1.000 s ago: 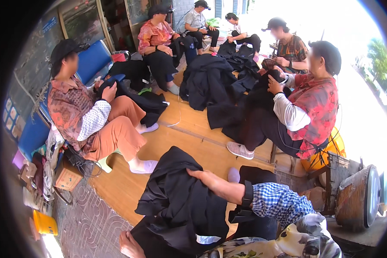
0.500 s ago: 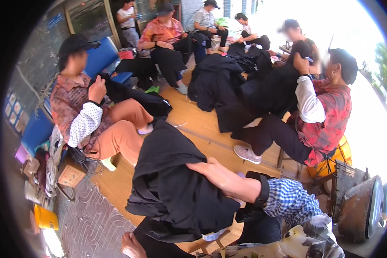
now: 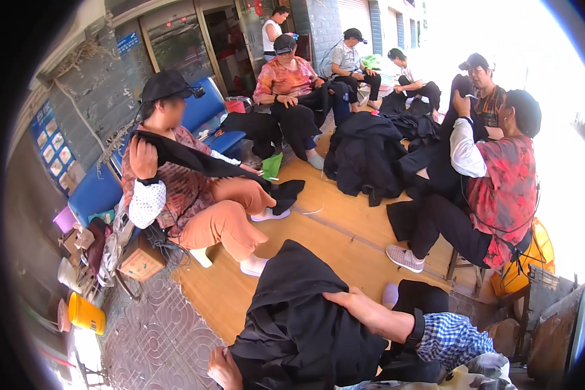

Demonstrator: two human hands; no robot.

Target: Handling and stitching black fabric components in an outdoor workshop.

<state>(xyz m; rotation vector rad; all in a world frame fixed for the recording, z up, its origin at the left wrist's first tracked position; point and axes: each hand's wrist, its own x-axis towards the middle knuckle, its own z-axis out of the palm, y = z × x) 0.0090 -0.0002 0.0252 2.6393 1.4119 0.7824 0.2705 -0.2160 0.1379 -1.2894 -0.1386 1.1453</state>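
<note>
A large black cloth (image 3: 305,325) lies bunched and folded across my lap, its upper end peaking over the wooden boards. From the right, my right hand (image 3: 348,300) grips its fold; the thumb side shows, while the fingers are hidden under the fabric. A blue-and-white checked sleeve (image 3: 452,341) with a dark cuff covers that forearm. At the lower left, my left hand (image 3: 223,369) is closed on the cloth's near edge, with its fingertips partly out of sight.
Tan boards (image 3: 318,224) cover the ground, with a heap of black garments (image 3: 364,156) on them. Co-workers sit around it; one at left stretches a black strip (image 3: 195,155). A yellow bucket (image 3: 86,313) and cardboard box (image 3: 141,258) stand left, a yellow container (image 3: 533,260) right.
My left hand has come up to the cloth's edge and taken hold of it. The view has shifted, so the scene sits further right. The left co-worker's black cloth is now stretched out.
</note>
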